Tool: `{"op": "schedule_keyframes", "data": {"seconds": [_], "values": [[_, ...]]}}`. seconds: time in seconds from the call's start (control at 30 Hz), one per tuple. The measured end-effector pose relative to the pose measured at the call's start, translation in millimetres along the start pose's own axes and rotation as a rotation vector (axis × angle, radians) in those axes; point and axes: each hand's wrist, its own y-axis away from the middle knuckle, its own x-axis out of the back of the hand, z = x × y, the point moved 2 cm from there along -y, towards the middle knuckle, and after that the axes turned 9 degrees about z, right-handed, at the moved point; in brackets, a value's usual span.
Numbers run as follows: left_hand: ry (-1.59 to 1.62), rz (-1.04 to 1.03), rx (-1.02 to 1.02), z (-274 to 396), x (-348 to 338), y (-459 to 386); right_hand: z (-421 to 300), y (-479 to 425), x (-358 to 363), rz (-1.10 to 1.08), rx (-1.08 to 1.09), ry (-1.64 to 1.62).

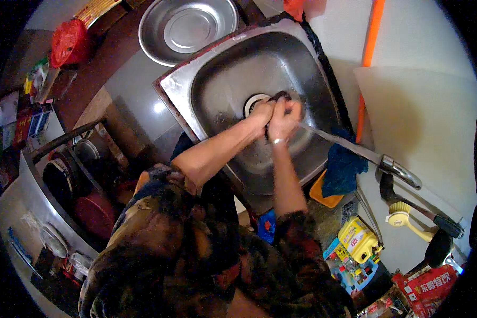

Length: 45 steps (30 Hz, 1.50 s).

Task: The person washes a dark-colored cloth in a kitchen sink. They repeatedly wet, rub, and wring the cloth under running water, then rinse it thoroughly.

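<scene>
Over the drain of a stainless steel sink [238, 71], my left hand [263, 113] and my right hand [284, 119] are pressed together around a dark, wet item [280, 95]. Most of that item is hidden by the fingers, so its kind cannot be told. A stream of water runs from the chrome faucet [399, 171] to my right hand, which is blurred. The white-rimmed drain [251, 104] shows just left of my hands.
A wide metal basin [189, 28] stands beyond the sink's left corner. Right of the sink lie a dark blue cloth [344, 163] over an orange tray [322, 194], a yellow bottle [357, 238] and a yellow-handled brush [401, 216]. Pots [57, 179] stand at left.
</scene>
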Motion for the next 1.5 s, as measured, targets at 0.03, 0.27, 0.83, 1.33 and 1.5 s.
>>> {"op": "schedule_keyframes", "data": {"seconds": [0.03, 0.27, 0.83, 1.33, 1.5], "values": [[-0.073, -0.017, -0.044, 1.8, -3.7, 4.3, 18.4, -18.7, -2.1, -0.001, -0.024, 0.039], [0.094, -0.024, 0.133, 7.8, -20.1, 25.3, 29.1, -36.9, 18.3, -0.284, -0.760, -0.876], [-0.090, -0.104, 0.081, 1.7, -26.2, 32.2, 47.2, -51.3, -9.1, 0.160, -0.286, -0.009], [0.039, 0.103, 0.080, 8.1, -11.2, 19.2, 2.7, -20.7, -1.9, 0.065, -0.078, 0.010], [-0.253, 0.023, 0.064, -14.7, -13.9, 4.6, 59.5, -72.9, 9.5, -0.106, -0.452, -0.189]]}}
